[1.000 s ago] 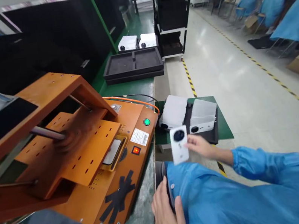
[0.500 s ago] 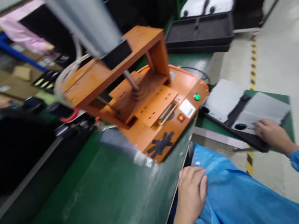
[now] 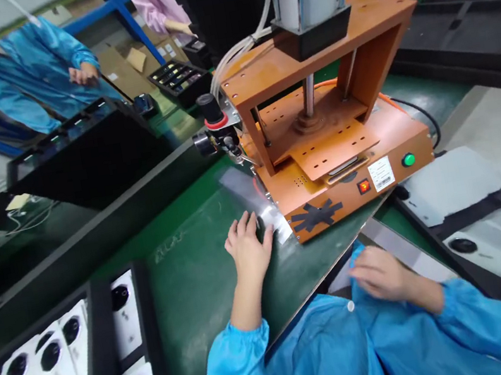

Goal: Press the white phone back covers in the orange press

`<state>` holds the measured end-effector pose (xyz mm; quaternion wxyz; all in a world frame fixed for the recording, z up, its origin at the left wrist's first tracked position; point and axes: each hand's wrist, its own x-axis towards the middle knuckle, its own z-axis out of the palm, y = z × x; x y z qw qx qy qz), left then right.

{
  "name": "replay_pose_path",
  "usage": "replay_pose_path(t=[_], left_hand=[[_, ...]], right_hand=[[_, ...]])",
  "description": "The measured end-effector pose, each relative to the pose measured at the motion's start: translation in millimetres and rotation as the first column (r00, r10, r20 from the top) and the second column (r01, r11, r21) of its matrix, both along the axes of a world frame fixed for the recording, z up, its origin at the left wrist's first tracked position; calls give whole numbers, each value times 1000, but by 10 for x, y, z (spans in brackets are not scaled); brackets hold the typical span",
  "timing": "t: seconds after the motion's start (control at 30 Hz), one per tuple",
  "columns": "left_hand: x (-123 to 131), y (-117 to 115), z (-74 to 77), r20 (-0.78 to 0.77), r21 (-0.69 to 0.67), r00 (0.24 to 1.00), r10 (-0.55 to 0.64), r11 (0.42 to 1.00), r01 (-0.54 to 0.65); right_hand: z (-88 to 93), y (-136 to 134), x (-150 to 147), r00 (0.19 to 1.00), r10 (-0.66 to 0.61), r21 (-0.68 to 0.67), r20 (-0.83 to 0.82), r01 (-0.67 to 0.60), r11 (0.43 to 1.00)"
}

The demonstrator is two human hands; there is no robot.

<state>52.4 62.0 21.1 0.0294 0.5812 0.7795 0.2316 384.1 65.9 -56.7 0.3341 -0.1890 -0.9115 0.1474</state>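
My left hand (image 3: 248,248) is over the green bench top, fingers spread, nothing gripped. Its fingertips lie beside a clear plastic strip (image 3: 252,195) at the left side of an orange press (image 3: 318,131). A small dark spot shows between thumb and forefinger; I cannot make it out. In front of my body, my right hand (image 3: 383,274) is curled at the edge of my blue coat (image 3: 336,352). Anything inside its fingers is hidden. The press has a lit red switch (image 3: 364,186) and a green button (image 3: 408,160).
White panels with round black openings (image 3: 495,242) lie in a dark tray at right. More white panels (image 3: 53,368) fill black trays (image 3: 100,353) at left. A pressure regulator (image 3: 216,129) stands beside the press. Across the bench are a co-worker's hands (image 3: 85,74).
The view has swung left. My left hand has gone from the bench edge onto the bench top near the press; my right hand has come off the white panel to my coat.
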Motion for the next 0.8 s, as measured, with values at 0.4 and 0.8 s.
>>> replay_pose_path(t=[0.4,0.8], left_hand=[[-185,-547,144,-100,-40,995,20,999,-24],[-204,-1280,-66,225,140,969,107,980,-141]], right_hand=[[184,58,-1032,981,187,85,-52,-183,980],[312,65,-1066,979,204,25,-19,-203,979]])
